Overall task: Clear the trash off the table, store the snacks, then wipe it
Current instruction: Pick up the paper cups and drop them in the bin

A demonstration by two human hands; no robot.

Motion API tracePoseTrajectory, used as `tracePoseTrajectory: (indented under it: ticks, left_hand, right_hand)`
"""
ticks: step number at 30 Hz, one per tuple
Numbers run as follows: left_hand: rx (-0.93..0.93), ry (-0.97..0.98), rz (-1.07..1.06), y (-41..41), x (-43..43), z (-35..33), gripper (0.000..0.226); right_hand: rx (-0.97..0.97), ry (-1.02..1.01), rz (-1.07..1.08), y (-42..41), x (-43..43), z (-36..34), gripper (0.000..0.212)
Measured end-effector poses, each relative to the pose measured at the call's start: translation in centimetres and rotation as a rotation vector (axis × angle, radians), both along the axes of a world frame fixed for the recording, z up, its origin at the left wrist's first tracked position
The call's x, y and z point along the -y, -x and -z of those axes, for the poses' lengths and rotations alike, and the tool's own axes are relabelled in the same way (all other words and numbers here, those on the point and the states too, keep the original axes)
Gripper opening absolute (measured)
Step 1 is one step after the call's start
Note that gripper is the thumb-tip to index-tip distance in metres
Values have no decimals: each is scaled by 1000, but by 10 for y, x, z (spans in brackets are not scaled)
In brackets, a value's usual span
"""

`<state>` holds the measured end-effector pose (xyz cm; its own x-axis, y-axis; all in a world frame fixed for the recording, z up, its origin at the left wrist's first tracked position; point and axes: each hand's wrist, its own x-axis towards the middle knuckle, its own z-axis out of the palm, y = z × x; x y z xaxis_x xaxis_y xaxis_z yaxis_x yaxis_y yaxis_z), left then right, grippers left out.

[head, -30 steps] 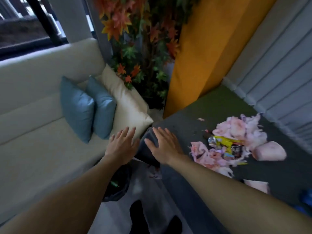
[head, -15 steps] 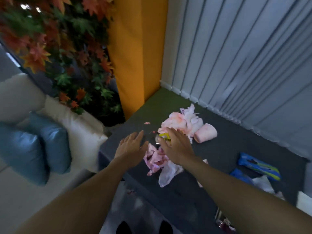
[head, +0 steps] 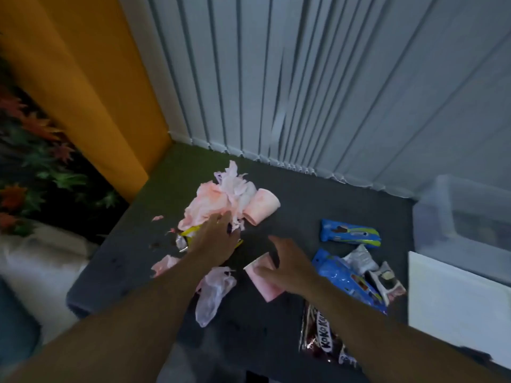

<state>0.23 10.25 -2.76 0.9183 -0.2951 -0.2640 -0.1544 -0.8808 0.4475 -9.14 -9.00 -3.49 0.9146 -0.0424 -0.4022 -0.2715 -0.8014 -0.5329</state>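
Your left hand (head: 214, 239) lies flat, fingers spread, on the near edge of the pink tissue heap (head: 213, 201) at 11 o'clock on the dark table (head: 298, 194), gripping nothing. Your right hand (head: 287, 268) hovers with fingers apart over a tipped pink paper cup (head: 261, 280), not closed on it. A second pink cup (head: 261, 207) touches the heap. Blue snack packs (head: 349, 234) lie at 2 o'clock, near a clear plastic bin (head: 464, 214).
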Motion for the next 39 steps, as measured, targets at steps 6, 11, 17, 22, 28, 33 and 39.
tracePoseTrajectory:
  ticks: [6, 11, 17, 22, 28, 33, 39]
  left_hand:
    - [-43, -47, 38, -37, 38, 12, 65]
    - [-18, -115, 93, -53, 66, 25, 66]
    - [-13, -158, 37, -59, 81, 49, 58]
    - [-40, -113, -56, -63, 84, 58, 58]
    - [18, 16, -96, -60, 73, 47, 61]
    - [42, 143, -166, -39, 40, 29, 68]
    - [93, 208, -277, -8, -8, 7, 68]
  right_hand:
    - [-97, -68, -8, 11, -4, 27, 103]
    - [-99, -147, 50, 8, -2, 39, 97]
    - [-32, -120, 97, 1, 15, 39, 92]
    - [-28, -93, 117, 0, 24, 40, 92]
    - [-32, -96, 156, -4, 27, 38, 94]
    - [39, -131, 206, -14, 23, 25, 94]
    - [93, -161, 186, -36, 0, 6, 76]
